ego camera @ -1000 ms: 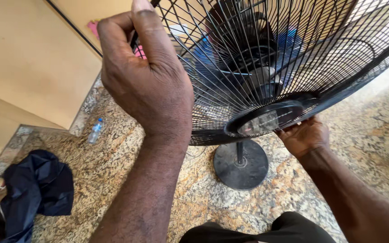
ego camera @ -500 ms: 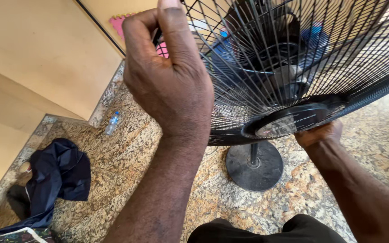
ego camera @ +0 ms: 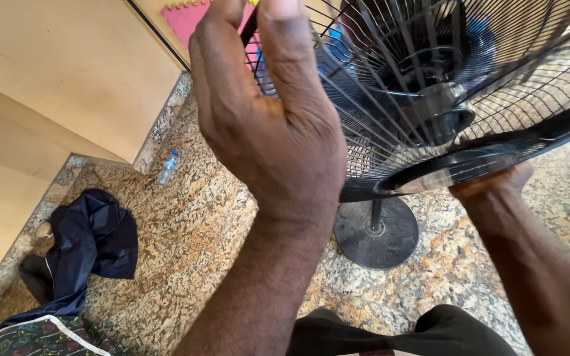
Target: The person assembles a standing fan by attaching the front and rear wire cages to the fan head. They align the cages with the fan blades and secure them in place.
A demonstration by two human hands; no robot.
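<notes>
both hands grip the black fan grille — left hand high, right hand low

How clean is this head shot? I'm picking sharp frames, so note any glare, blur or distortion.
Head view: the left hand looms large and slightly soft; sunlight washes out the black wire fan grille at upper right; the grille's wires smear a little; the speckled granite floor and clear plastic bottle stay fairly sharp; wide-angle bending shows at the edges.
</notes>
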